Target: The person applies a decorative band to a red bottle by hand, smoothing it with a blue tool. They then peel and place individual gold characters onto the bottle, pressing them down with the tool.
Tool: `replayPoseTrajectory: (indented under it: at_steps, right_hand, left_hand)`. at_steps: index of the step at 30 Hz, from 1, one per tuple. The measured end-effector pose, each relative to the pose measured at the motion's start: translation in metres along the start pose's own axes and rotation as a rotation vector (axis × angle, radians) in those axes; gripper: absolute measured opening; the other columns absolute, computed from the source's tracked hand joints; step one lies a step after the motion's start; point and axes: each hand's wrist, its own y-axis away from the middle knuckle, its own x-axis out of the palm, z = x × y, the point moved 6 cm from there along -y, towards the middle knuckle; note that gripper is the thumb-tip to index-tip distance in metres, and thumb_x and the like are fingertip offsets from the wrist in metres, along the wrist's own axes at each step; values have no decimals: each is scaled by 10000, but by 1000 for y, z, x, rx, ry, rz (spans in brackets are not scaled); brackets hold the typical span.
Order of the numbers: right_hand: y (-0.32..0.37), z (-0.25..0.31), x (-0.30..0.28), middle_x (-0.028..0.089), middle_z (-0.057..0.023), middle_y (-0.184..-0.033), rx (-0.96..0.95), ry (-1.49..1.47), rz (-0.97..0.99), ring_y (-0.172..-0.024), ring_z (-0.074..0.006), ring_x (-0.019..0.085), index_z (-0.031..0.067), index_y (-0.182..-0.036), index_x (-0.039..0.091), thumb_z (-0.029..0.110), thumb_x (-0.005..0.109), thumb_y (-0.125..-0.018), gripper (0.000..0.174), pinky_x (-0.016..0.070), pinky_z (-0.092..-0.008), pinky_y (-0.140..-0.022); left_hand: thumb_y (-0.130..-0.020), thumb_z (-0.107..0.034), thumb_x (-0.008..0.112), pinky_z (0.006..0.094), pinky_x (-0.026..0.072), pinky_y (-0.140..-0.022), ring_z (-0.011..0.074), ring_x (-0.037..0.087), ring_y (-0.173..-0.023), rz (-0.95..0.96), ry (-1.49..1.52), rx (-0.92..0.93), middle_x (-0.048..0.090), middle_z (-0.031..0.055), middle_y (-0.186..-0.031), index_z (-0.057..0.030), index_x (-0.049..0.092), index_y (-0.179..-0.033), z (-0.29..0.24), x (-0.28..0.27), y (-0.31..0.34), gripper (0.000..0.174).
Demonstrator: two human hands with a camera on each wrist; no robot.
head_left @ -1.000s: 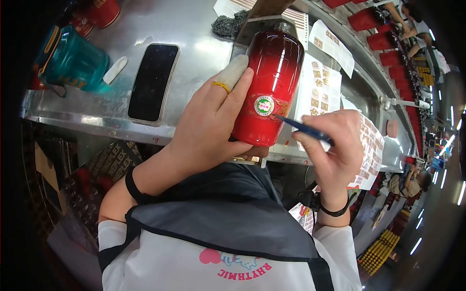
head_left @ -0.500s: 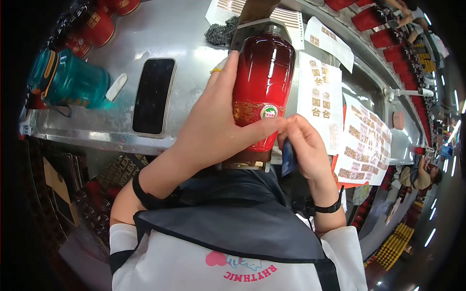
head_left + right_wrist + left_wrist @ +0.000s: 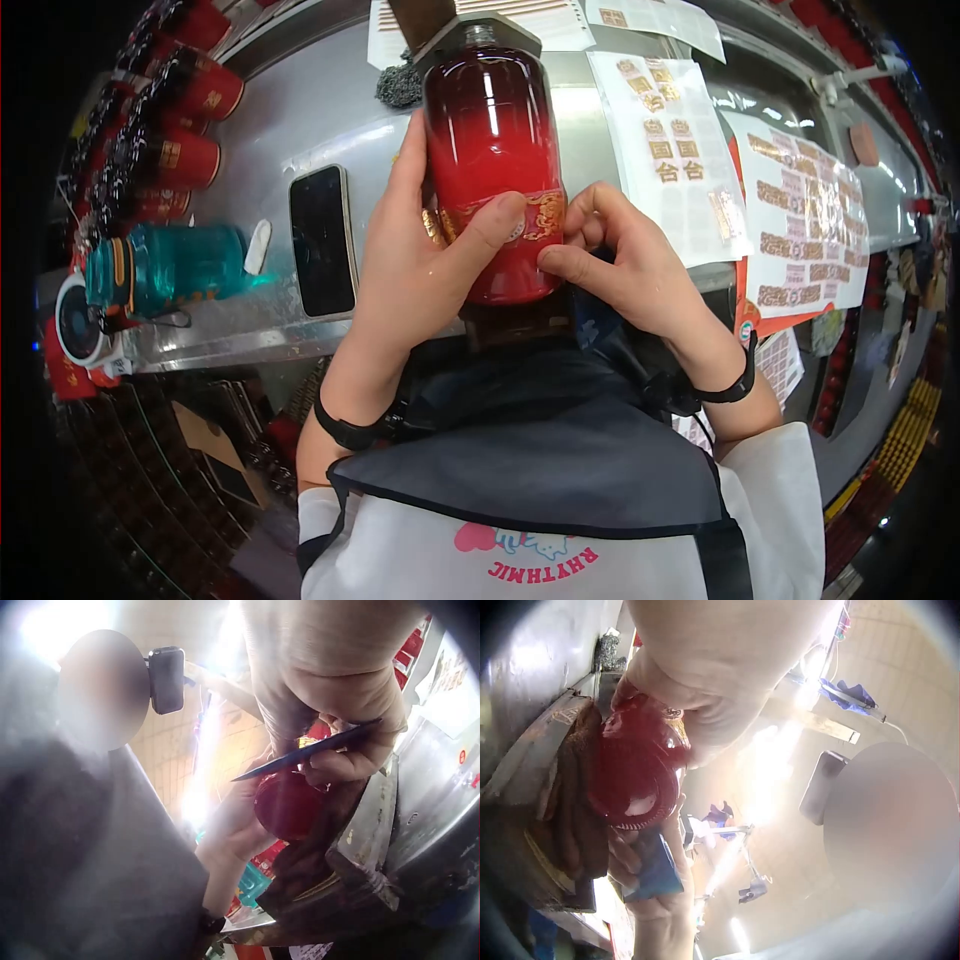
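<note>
A glossy red bottle, darker toward its neck, lies with the neck pointing away from me on a brown wooden holder. My left hand grips its left side, the thumb pressed across the gold-patterned band near the base. At the bottle's right side, the thumb and fingers of my right hand touch the end of that band. Tucked in the right hand are dark blue pointed tweezers, their tip sticking out past the hand. The round green-and-white emblem on the band is mostly under the left thumb.
Left on the metal table are a phone, a teal jug and red containers. Sheets of gold stickers and patterned labels lie to the right. Steel wool sits by the holder's far end.
The right hand, which pointed the tweezers at the band, now has them tucked away and its fingertips on the bottle's right side. The left thumb has come over the emblem. The bottle has turned slightly.
</note>
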Motion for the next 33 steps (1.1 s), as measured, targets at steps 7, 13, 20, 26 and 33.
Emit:
replayPoseTrajectory:
  at_steps: [7, 13, 20, 26, 33]
  right_hand:
    - [0, -3, 0, 616, -29, -686, -16, 5, 1, -619, -92, 528, 51, -937, 508, 309, 839, -839, 431, 420, -259, -585]
    - [-1, 0, -1, 639, -52, -703, -31, 57, 3, -638, -88, 554, 49, -927, 511, 308, 834, -844, 422, 423, -258, -586]
    - [-2, -2, -4, 565, 11, -662, 45, 84, 42, -629, -56, 487, 39, -928, 543, 232, 797, -884, 322, 397, -238, -583]
    - [-6, -15, -15, 533, 65, -705, 119, -156, 146, -664, -11, 434, 47, -977, 596, 139, 723, -945, 159, 358, -197, -600]
    - [-17, -32, -24, 543, 79, -752, 190, -174, 211, -681, -7, 442, 51, -990, 612, 135, 718, -953, 141, 369, -182, -630]
  left_hand:
    - [-928, -177, 745, 332, 509, -983, 200, 628, -1155, -33, 16, -46, 600, 165, -1323, 60, 231, -1558, 2, -2, 3, 847]
    - [-917, -164, 753, 344, 492, -1019, 220, 591, -1230, -58, -6, -2, 575, 179, -1369, 45, 182, -1580, 12, -8, 6, 900]
    - [-848, -95, 805, 358, 482, -1044, 243, 573, -1269, -18, 158, -51, 485, 199, -1451, 23, 132, -1596, 7, -3, 16, 1013]
    - [-839, -120, 813, 376, 502, -1025, 246, 612, -1205, -116, -307, 111, 556, 177, -1318, 58, 326, -1527, -10, -12, 22, 861]
    - [-883, -72, 742, 365, 496, -1057, 228, 607, -1205, -121, -43, 84, 567, 158, -1294, 37, 446, -1449, 3, -30, 29, 648]
